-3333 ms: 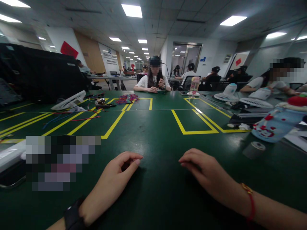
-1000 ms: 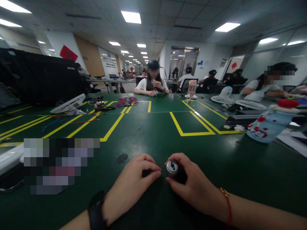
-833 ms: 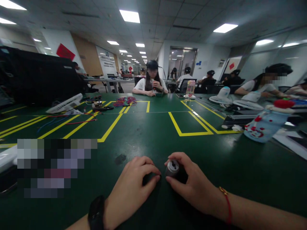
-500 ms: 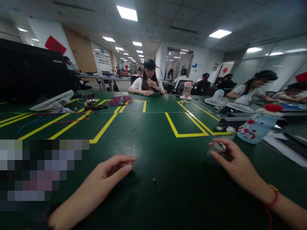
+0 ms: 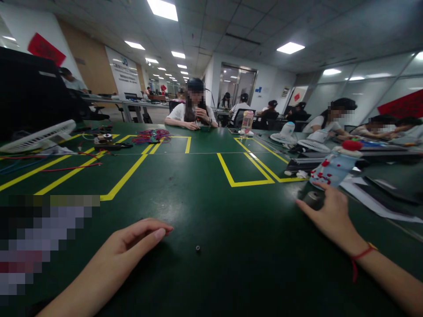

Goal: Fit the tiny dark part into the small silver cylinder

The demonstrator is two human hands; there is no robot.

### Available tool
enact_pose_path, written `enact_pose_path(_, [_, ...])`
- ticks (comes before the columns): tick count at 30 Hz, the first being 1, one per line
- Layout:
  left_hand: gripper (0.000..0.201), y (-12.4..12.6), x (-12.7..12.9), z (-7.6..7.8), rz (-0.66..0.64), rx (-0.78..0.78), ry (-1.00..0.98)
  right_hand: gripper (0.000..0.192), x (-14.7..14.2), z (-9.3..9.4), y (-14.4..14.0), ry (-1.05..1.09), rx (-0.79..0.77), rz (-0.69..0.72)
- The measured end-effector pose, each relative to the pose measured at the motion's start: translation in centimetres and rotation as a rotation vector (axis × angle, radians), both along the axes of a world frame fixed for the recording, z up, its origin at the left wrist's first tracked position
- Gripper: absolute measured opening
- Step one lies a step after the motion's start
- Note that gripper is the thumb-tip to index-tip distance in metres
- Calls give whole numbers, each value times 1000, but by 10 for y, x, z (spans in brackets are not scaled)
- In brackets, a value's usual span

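My left hand [image 5: 139, 240] hovers low over or rests on the green table, loosely curved, its fingers reaching forward and nothing visible in it. To the right of its fingertips lies a tiny dark nut-like ring [image 5: 198, 248], untouched. My right hand [image 5: 330, 211] has thumb and index finger around a small grey cylinder [image 5: 313, 199] with a dark hole in its top. The cylinder is partly blurred, and I cannot tell whether its base touches the table. Just behind it stands a light-blue bottle [image 5: 333, 167] with red decorations.
Yellow tape [image 5: 253, 182] marks the table. Coloured wires [image 5: 153, 135] and a small mechanical part [image 5: 104, 140] lie at the back left, near a white fan [image 5: 39, 136]. More fans [image 5: 313, 144], black bars [image 5: 302, 165] and papers [image 5: 373, 200] lie right. A person [image 5: 194, 110] sits opposite.
My right hand has carried the grey cylinder rightward, close to the blue bottle, and its fingers look more spread. The view has turned slightly right. My left hand and the ring hardly differ.
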State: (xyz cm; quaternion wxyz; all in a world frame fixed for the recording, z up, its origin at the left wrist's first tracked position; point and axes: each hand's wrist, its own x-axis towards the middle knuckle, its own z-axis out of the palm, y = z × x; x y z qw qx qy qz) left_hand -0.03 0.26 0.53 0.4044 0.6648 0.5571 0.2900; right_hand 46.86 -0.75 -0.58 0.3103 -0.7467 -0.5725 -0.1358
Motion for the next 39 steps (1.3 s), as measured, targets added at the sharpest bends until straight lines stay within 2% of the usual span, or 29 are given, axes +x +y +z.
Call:
enact_pose_path(2, [33, 0, 1, 0, -19, 1, 35, 69, -34, 6, -5, -126, 99, 121])
enact_pose_path(4, [32, 0, 2, 1, -39, 0, 67, 56, -80, 12, -13, -215, 80, 393])
enact_pose_path(6, [31, -1, 2, 0, -57, 10, 79, 51, -131, 16, -22, -192, -87, 711])
enact_pose_path(8, [29, 0, 1, -2, -67, 28, 81, 54, -177, 17, -27, -97, -259, 947])
enact_pose_path(9, [29, 0, 1, -3, -68, 35, 82, 54, -195, 15, -27, -55, -312, 1026])
enact_pose_path(11, [28, 0, 0, -6, -61, 44, 88, 39, -223, 8, -23, -24, -342, 1131])
enact_pose_path(13, [29, 1, -1, -8, -60, 48, 94, 20, -235, -1, -16, -50, -311, 1185])
enact_pose_path(14, [29, 2, -1, -8, -63, 51, 97, 17, -236, -4, -12, -65, -289, 1193])
enact_pose_path(16, [30, 2, -1, -7, -69, 49, 106, 18, -227, -5, -7, -75, -252, 1152])
enact_pose_path(19, [31, 2, -1, -4, -65, 39, 110, 18, -188, 12, -1, -65, -186, 971])
enact_pose_path(21, [31, 1, 0, -2, -64, 27, 97, 19, -147, 32, 2, -70, -109, 784])
enact_pose_path(24, [29, 0, 2, 0, -46, 38, 59, 23, -76, 57, 4, -64, 2, 418])
enact_pose_path(26, [28, -1, 4, 0, -34, 49, 42, 27, -36, 66, 1, -46, 1, 202])
enact_pose_path(28, [28, -1, 5, -2, -36, 47, 43, 27, -9, 67, -2, -19, -71, 78])
enact_pose_path(32, [29, 0, 5, -3, -44, 46, 52, 25, 12, 57, -5, 43, -207, -7])
enact_pose_path(39, [30, -3, 7, 3, -42, 38, 53, 28, 21, 51, -1, 144, -211, -68])
